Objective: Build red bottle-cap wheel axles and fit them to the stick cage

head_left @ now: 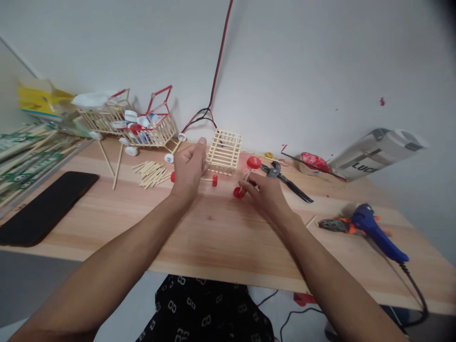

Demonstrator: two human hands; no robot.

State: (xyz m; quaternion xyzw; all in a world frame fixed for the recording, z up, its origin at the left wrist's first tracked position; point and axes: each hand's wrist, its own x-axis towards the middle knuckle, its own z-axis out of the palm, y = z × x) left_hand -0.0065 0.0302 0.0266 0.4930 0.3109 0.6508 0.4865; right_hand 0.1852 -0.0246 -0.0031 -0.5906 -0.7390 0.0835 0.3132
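Near left on the table point(213, 237): black phone point(42, 206). Near right: blue glue gun point(374, 228).

Mid-table: right hand point(265, 192), fingers nearly closed, pinches a capped stick point(246, 175) at its left fingertips. The stick's long axis slants from a near-left red cap to a far-right red cap.

Left hand point(188, 171) is curled, thumb raised, over a second capped stick point(207, 179) lying left to right. The grip is hidden, so I cannot tell if it holds.

Just beyond, between the hands and nearer the left one: stick cage point(225, 151). Pliers point(285, 178) lie right of it. Far left: stick cart point(142, 128).
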